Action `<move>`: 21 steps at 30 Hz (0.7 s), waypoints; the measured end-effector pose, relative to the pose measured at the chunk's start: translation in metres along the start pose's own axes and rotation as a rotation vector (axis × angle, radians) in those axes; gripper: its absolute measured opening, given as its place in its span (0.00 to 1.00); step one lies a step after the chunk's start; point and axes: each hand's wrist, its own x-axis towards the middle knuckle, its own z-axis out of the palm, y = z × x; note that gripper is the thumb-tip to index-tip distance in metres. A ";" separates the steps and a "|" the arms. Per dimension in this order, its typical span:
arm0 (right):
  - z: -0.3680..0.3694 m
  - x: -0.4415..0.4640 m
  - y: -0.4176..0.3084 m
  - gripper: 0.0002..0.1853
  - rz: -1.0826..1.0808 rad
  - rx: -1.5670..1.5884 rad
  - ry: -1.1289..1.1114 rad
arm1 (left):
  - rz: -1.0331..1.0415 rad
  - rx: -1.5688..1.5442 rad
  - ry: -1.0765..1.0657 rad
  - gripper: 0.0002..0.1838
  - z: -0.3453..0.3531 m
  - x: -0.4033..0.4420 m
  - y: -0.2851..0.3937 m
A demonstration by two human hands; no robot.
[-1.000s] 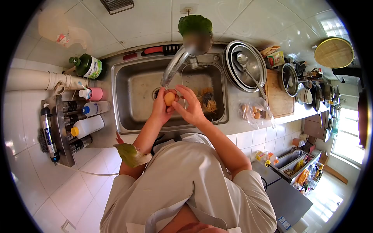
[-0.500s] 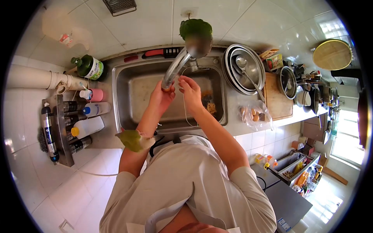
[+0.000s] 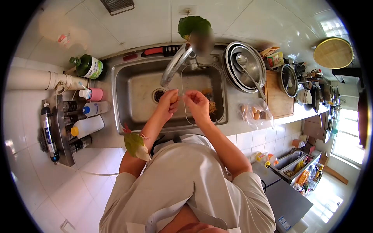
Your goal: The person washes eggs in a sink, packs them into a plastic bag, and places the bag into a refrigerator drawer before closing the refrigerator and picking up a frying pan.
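Note:
Over the steel sink, my left hand is wrapped round an egg, only part of which shows between the fingers. My right hand is just to its right, with thumb and fingertips pinched together; anything between them is too small to name. The curved faucet hangs above and behind my left hand. A wire rack stands in the sink's right part, and brown and orange scraps lie near it.
Right of the sink are nested steel bowls with a ladle, a clear bag of eggs and a wooden cutting board. Bottles, including a green one, stand at the left. A red-handled knife lies behind the sink.
My left hand moved up under the faucet, then came back down and slightly right with the egg. My right hand lowered, and its fingers drew together.

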 end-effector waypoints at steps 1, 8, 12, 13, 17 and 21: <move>0.001 -0.007 -0.008 0.05 0.003 -0.016 -0.042 | -0.019 -0.016 -0.012 0.12 -0.006 0.001 -0.002; 0.006 -0.058 -0.087 0.14 0.128 0.027 -1.060 | 0.003 -0.020 0.004 0.12 -0.017 0.006 0.006; 0.007 -0.054 -0.116 0.23 0.204 0.237 -1.109 | -0.005 -0.017 -0.019 0.12 -0.017 0.006 0.014; 0.005 -0.046 -0.102 0.24 0.211 0.252 -1.079 | -0.006 -0.017 0.003 0.12 -0.014 0.003 0.015; 0.000 -0.010 -0.030 0.16 0.177 0.294 -0.739 | 0.030 -0.065 0.081 0.13 -0.013 0.009 0.008; 0.001 0.010 -0.016 0.15 0.102 -0.027 -0.399 | -0.018 -0.073 -0.097 0.17 -0.017 -0.002 0.017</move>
